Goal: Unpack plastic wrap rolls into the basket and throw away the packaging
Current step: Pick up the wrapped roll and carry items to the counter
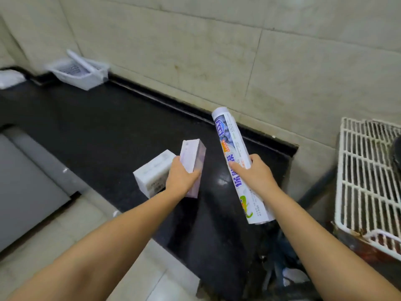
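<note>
Both hands hold packaging above the black counter (pixel 108 118).
Right hand (pixel 255 174) grips a wrapped roll (pixel 235 153); left hand (pixel 181 177) clasps a purple box (pixel 194 157); basket (pixel 80 71) at the counter's far-left corner.

- A basket (pixel 81 73) sits at the counter's (pixel 108 118) far left, against the wall (pixel 217 51).
- A box (pixel 153 175) lies on the counter, near its front edge.
- A wire rack (pixel 366 181) stands to the right.

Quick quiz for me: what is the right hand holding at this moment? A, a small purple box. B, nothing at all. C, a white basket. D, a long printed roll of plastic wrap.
D: the right hand is wrapped around the middle of the long printed roll, while the purple box is in the left hand.
</note>
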The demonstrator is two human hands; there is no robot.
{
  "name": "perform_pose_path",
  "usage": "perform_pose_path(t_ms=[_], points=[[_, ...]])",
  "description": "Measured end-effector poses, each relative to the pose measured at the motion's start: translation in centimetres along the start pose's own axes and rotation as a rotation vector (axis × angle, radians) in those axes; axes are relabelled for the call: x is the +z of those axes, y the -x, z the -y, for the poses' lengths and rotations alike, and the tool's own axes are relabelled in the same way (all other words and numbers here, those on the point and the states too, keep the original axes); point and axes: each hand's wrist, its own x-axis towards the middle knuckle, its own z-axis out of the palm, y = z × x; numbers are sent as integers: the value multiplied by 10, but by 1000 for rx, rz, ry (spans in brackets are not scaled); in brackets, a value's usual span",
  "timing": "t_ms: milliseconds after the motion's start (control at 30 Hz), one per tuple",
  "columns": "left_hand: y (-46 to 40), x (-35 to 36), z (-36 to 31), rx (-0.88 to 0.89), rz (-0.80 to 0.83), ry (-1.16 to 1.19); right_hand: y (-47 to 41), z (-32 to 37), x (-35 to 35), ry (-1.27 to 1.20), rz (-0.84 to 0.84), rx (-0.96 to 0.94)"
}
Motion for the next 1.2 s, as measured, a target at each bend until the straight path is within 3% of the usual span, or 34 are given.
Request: perform_pose_path(t_ms=[133,300,533,867,1200], points=[[-8,-100,-2,115,-171,94,-15,54,45,-24,124,-133],[6,-218,41,19,-377,32,-16,131,124,23,266,-286],[11,-345,124,-73,-521,46,4,232,256,74,438,-421],[-58,-510,204,-36,-494,-40,8,351,417,79,458,-409],[-204,-538,238,-11,-382,-16,-85,400,491,131,402,-334]])
